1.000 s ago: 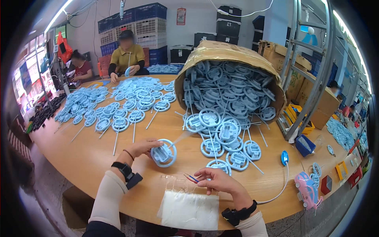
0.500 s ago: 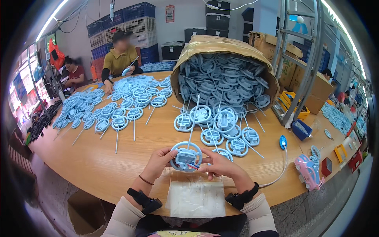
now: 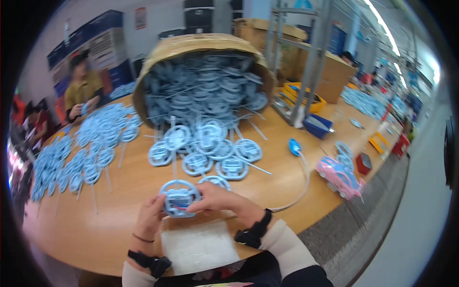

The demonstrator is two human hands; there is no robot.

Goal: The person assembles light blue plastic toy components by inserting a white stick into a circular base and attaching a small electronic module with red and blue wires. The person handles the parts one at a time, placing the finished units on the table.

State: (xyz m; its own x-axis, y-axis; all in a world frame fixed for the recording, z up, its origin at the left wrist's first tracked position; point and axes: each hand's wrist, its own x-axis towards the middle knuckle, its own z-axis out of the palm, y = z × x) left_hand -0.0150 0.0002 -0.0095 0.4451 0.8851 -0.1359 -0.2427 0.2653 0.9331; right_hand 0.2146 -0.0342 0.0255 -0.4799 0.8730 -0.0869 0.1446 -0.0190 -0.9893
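Wearer's arms, head view, entering from about 6 o'clock.

Left hand [image 3: 149, 216]: bare; thin dark cord bracelet [image 3: 140, 237] at the wrist, chunky black strapped wrist device [image 3: 152, 262] below it, then a pale cream sleeve. Right hand [image 3: 219, 198]: bare; matching black strapped wrist device [image 3: 253, 233], pale cream sleeve [image 3: 287, 244] toward 5 o'clock, dark garment beyond.

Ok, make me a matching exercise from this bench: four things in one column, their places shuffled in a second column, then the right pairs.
Things:
1. blue toy steering wheel
2. pink toy car
3. tipped cardboard drum
4. clear plastic bags

Places:
A. on the table's right edge
B. flat on the table just before the person
C. held between left hand and right hand
D. at the back, spilling wheels onto the table

Pairs: 1-C, 2-A, 3-D, 4-B
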